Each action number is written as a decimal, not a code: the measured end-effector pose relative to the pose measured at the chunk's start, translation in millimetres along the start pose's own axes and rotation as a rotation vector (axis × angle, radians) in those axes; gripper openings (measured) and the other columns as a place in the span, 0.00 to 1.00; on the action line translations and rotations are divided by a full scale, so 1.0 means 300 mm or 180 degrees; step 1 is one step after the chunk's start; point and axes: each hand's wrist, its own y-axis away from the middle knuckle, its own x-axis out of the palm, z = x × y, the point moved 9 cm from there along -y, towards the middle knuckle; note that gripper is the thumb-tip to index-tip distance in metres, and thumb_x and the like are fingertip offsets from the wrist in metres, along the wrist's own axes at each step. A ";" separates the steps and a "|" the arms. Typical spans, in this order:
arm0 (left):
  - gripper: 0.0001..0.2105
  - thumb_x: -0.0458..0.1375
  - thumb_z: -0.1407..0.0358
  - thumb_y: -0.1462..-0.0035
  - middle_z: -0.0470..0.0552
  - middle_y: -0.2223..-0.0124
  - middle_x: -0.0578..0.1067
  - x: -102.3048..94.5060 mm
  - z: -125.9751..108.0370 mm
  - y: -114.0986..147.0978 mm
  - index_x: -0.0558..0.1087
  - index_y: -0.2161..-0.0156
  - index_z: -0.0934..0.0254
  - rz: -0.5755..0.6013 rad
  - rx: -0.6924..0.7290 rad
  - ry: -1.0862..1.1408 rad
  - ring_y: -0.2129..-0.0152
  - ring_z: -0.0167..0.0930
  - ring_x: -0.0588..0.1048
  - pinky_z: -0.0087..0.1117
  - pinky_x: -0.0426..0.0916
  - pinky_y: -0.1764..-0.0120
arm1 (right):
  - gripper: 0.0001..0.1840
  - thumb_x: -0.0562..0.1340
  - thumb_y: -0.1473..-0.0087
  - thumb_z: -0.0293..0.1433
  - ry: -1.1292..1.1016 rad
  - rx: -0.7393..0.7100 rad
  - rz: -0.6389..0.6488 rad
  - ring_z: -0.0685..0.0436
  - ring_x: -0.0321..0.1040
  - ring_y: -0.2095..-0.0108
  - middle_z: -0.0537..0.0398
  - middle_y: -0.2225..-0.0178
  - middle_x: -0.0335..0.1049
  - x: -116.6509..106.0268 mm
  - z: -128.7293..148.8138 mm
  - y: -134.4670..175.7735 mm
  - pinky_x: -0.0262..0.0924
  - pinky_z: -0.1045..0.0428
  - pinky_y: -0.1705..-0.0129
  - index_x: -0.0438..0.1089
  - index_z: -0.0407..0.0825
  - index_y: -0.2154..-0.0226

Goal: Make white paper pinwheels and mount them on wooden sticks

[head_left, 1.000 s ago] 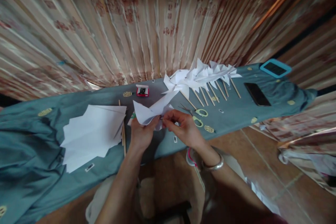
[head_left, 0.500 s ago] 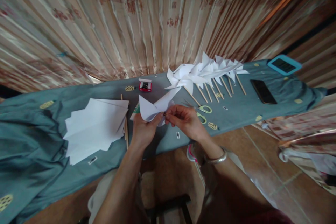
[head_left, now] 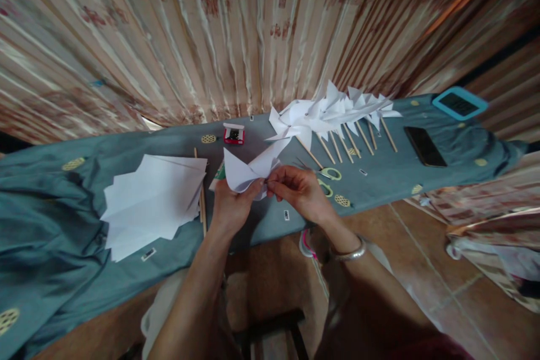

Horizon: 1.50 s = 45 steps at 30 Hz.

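Observation:
A white paper pinwheel head (head_left: 242, 171), its blades folded in, is gripped in my left hand (head_left: 231, 208), thumb pressed near the paper's centre. My right hand (head_left: 297, 188) pinches at that same centre from the right; a small dark thing shows at its fingertips, too small to name. Both hands meet above the cloth-covered table. Green-handled scissors (head_left: 330, 174) lie just beyond my right hand. Past my left hand, a small red box (head_left: 233, 134) stands with its lid up and dark bits inside. A green-and-white item (head_left: 219, 173) is partly hidden behind the paper.
Cut white paper sheets (head_left: 152, 202) are stacked at left, beside thin wooden sticks (head_left: 202, 202). Several white pinwheels on sticks (head_left: 310, 118) lie in an overlapping row at the back right. A black phone (head_left: 424, 146) and a blue-framed device (head_left: 459, 103) rest at the right end.
My right fingers have closed in slightly at the paper's centre. The paper stays in my left hand, and the view has shifted a little.

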 end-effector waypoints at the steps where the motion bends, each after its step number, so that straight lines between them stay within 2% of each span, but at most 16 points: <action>1: 0.08 0.62 0.62 0.60 0.51 0.75 0.79 0.001 -0.002 -0.001 0.75 0.75 0.66 0.0002 0.0012 0.0016 0.77 0.34 0.76 0.30 0.71 0.75 | 0.06 0.64 0.50 0.33 0.0031 -0.0015 0.0016 0.54 0.62 0.78 0.61 0.77 0.70 0.000 0.003 0.001 0.57 0.56 0.75 0.67 0.48 0.73; 10: 0.08 0.62 0.62 0.59 0.51 0.75 0.79 -0.002 0.010 0.000 0.75 0.75 0.66 0.0026 -0.0070 -0.0115 0.76 0.34 0.76 0.30 0.70 0.75 | 0.05 0.63 0.49 0.32 0.0135 -0.0092 0.0113 0.53 0.63 0.78 0.61 0.77 0.69 0.003 0.019 0.004 0.58 0.56 0.75 0.67 0.49 0.73; 16: 0.08 0.62 0.61 0.58 0.51 0.75 0.79 -0.001 0.018 -0.002 0.75 0.75 0.65 0.0062 -0.0008 -0.0114 0.77 0.34 0.76 0.30 0.71 0.75 | 0.03 0.62 0.49 0.31 0.0139 -0.0209 -0.0030 0.53 0.64 0.77 0.60 0.76 0.71 0.000 0.013 0.007 0.58 0.56 0.75 0.67 0.49 0.72; 24: 0.07 0.62 0.63 0.59 0.51 0.74 0.80 -0.002 0.007 -0.003 0.76 0.74 0.65 0.0019 0.0007 0.0009 0.76 0.35 0.77 0.31 0.72 0.73 | 0.02 0.61 0.47 0.29 0.0875 -0.0456 -0.0427 0.51 0.69 0.71 0.59 0.72 0.74 -0.002 0.020 0.034 0.61 0.54 0.67 0.70 0.49 0.69; 28: 0.08 0.62 0.63 0.59 0.50 0.72 0.80 -0.003 0.008 -0.005 0.77 0.72 0.65 -0.0069 -0.0028 0.0060 0.74 0.34 0.77 0.30 0.72 0.71 | 0.03 0.60 0.45 0.28 0.1115 -0.0541 -0.0425 0.51 0.68 0.70 0.59 0.72 0.73 0.020 0.046 0.051 0.61 0.54 0.64 0.70 0.49 0.68; 33: 0.11 0.63 0.62 0.58 0.52 0.69 0.81 -0.026 0.045 -0.012 0.78 0.69 0.67 -0.0371 -0.0152 0.0210 0.71 0.34 0.77 0.30 0.71 0.69 | 0.04 0.61 0.46 0.28 0.0808 -0.0454 -0.0229 0.50 0.68 0.71 0.59 0.73 0.71 0.051 0.069 0.070 0.61 0.54 0.66 0.70 0.48 0.72; 37: 0.12 0.63 0.62 0.57 0.53 0.70 0.81 -0.027 0.069 -0.020 0.78 0.69 0.69 -0.0379 -0.0190 0.0174 0.71 0.34 0.77 0.30 0.70 0.68 | 0.04 0.64 0.50 0.30 0.0260 -0.0254 -0.0155 0.49 0.69 0.72 0.57 0.75 0.72 0.045 0.075 0.077 0.62 0.53 0.69 0.70 0.48 0.74; 42: 0.10 0.63 0.63 0.56 0.52 0.69 0.81 -0.019 0.028 -0.012 0.78 0.68 0.68 -0.0264 -0.0164 -0.0056 0.70 0.35 0.78 0.30 0.71 0.68 | 0.03 0.66 0.53 0.30 0.0184 -0.0197 -0.0285 0.50 0.69 0.73 0.57 0.75 0.73 0.000 0.061 0.064 0.63 0.53 0.69 0.72 0.48 0.74; 45: 0.07 0.63 0.64 0.55 0.51 0.69 0.81 -0.009 -0.013 0.001 0.78 0.69 0.66 -0.0136 -0.0130 -0.0342 0.69 0.36 0.78 0.31 0.71 0.68 | 0.01 0.65 0.50 0.30 0.0563 -0.0392 -0.0417 0.49 0.69 0.71 0.57 0.73 0.74 -0.026 0.060 0.063 0.64 0.53 0.66 0.73 0.49 0.71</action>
